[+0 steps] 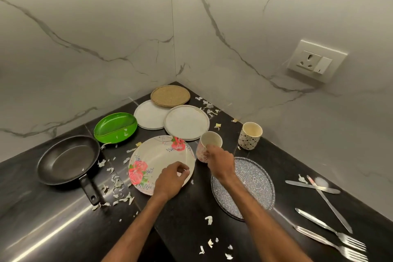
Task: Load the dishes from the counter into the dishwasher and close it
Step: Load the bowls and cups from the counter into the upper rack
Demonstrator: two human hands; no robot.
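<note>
A white plate with red flowers [157, 159] lies on the black counter [180, 225]. My left hand [171, 178] rests over its near right edge with curled fingers that seem to pinch the rim. My right hand [220, 162] grips a floral mug [207, 145] just right of that plate. A second patterned mug [250, 135] stands further right. A speckled grey plate [255, 178] lies under my right forearm. Two white plates [187, 122] [148, 116], a green dish [116, 126] and a black frying pan [68, 160] sit behind and to the left. The dishwasher is out of view.
Round woven mats [170, 95] sit in the corner. Two knives [312, 186] and two forks [331, 238] lie at the right. White paper scraps [119, 187] are scattered over the counter. Marble walls close the corner; a wall socket [316, 60] is at the right.
</note>
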